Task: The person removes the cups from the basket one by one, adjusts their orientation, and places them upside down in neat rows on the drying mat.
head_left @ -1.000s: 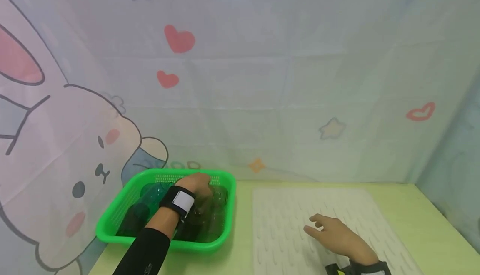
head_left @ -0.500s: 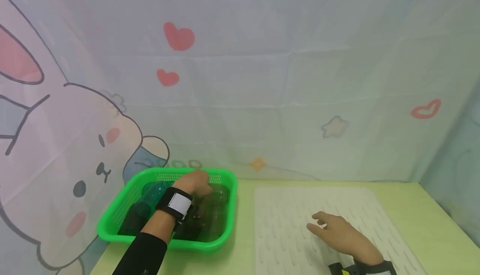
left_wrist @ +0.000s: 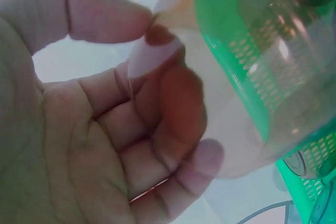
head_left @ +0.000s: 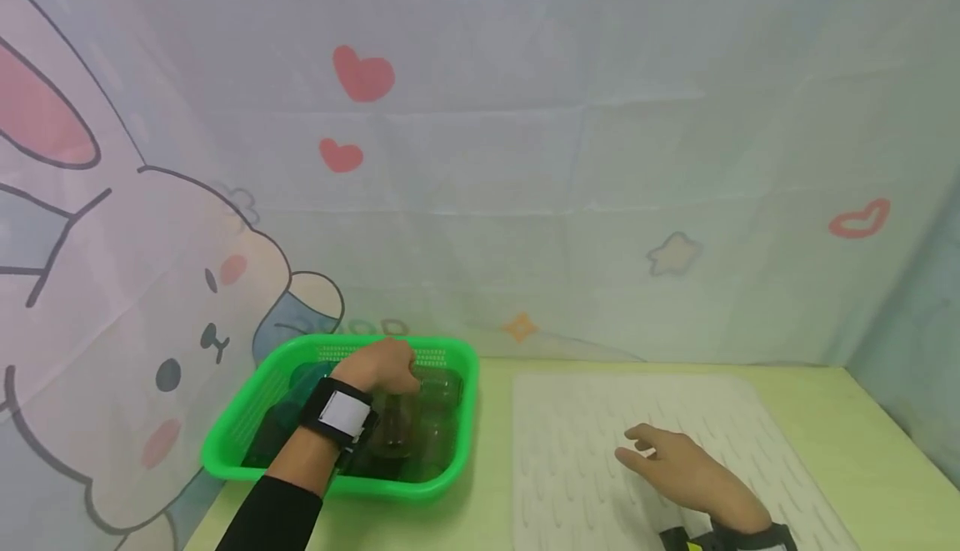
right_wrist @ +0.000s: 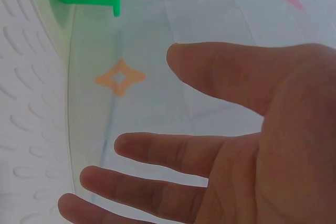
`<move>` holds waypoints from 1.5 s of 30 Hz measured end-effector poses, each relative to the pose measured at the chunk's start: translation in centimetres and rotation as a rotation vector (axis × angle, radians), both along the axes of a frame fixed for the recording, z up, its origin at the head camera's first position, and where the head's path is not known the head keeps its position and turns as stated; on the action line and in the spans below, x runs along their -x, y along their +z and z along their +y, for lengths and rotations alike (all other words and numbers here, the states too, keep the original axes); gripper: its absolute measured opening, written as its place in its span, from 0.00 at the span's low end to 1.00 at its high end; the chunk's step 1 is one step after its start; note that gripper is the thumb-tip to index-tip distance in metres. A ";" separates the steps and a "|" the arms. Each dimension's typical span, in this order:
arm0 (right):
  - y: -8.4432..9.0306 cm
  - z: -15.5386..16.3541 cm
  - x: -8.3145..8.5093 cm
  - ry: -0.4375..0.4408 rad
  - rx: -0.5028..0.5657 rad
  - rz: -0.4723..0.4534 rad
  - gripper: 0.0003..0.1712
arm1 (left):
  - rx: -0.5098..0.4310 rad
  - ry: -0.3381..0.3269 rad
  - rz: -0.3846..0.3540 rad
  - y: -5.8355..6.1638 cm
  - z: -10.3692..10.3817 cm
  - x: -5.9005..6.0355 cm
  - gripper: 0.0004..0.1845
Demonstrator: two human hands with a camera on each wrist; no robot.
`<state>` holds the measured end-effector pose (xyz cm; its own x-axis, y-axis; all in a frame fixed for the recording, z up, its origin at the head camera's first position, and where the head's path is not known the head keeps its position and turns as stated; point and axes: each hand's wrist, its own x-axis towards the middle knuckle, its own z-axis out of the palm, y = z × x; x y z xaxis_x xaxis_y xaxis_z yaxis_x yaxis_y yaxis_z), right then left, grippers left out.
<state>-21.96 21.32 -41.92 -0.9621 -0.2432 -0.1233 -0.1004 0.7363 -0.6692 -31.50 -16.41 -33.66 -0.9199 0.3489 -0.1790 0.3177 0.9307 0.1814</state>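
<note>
Head view shows the left hand (head_left: 382, 365) in the basket (head_left: 247, 426); its wrist view reveals fingers (left_wrist: 178, 103) curled around a clear cup (left_wrist: 247, 77). The right hand (head_left: 678, 468) hovers open, empty, over the mat (head_left: 570, 418).

The head view looks forward and down from above the near edge of the table (head_left: 862, 443), taking in its whole width and the printed backdrop (head_left: 570, 159) behind. The left wrist view sits very close under the left hand (left_wrist: 100, 129), facing the green basket (left_wrist: 236, 61) — also seen at the table's left edge in the head view (head_left: 247, 418). The right wrist view looks past the right hand (right_wrist: 247, 156) toward the backdrop — the basket's corner shows top left.
</note>
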 end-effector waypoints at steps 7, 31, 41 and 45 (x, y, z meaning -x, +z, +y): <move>0.0 0.0 0.1 0.014 0.042 -0.014 0.31 | -0.158 0.007 0.078 -0.2 -1.3 -1.2 0.12; 0.1 0.1 0.0 0.003 0.047 0.033 0.31 | -0.557 0.067 0.527 -4.3 1.0 -3.7 0.03; 1.3 0.5 -0.7 -0.005 0.069 0.096 0.32 | -0.810 0.074 0.579 -5.7 5.4 -4.8 0.03; 1.4 0.0 -0.8 -0.024 0.105 0.127 0.34 | -0.905 0.081 0.530 -6.0 6.3 -5.5 0.04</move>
<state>-21.15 21.35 -40.50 -0.9739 -0.2256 0.0244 -0.1725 0.6663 -0.7255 -26.04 -10.07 -39.69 -0.8309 0.0853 0.5498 0.5026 0.5390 0.6759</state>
